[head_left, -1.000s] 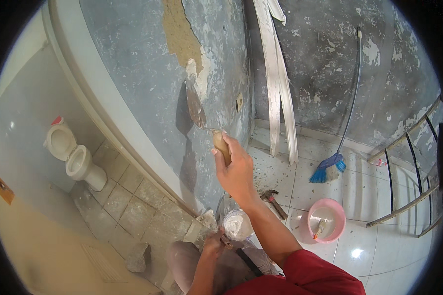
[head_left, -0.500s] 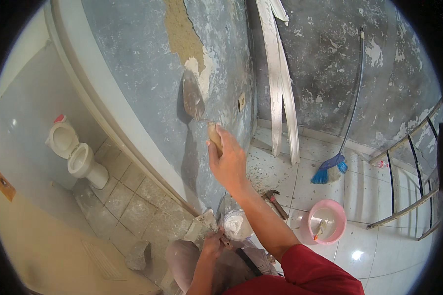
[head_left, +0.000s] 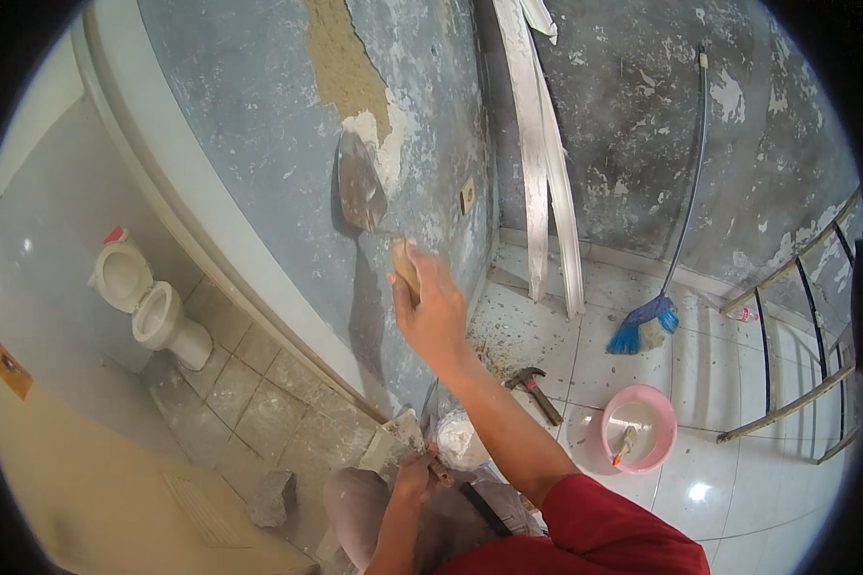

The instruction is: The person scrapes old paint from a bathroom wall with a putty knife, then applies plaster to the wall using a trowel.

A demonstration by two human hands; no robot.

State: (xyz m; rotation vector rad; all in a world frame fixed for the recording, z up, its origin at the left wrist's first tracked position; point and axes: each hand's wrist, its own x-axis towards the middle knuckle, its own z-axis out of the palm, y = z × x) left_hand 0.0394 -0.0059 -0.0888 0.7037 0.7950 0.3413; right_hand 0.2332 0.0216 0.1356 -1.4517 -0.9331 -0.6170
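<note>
My right hand (head_left: 433, 311) is closed round the wooden handle of a pointed trowel (head_left: 361, 182). The trowel's metal blade lies against the grey wall (head_left: 249, 125), at the lower end of a bare tan patch (head_left: 345, 57) edged with white plaster (head_left: 390, 158). Low down by my lap, my left hand (head_left: 415, 476) grips a putty knife (head_left: 406, 429) with a brown handle and a plaster-smeared blade. Beside it sits a clear plastic bag of white powder (head_left: 460, 439), partly hidden behind my right forearm.
A claw hammer (head_left: 535, 393) lies on the white tiles near a pink basin (head_left: 640, 429). Long white strips (head_left: 537, 163) and a blue broom (head_left: 647, 321) lean at the back wall. A ladder (head_left: 786, 402) stands right; a toilet (head_left: 168, 321) and a rubble chunk (head_left: 271, 498) are left.
My right hand and the trowel have shifted slightly left along the wall, and the blade shows more of its face. The left hand stays in place with the putty knife.
</note>
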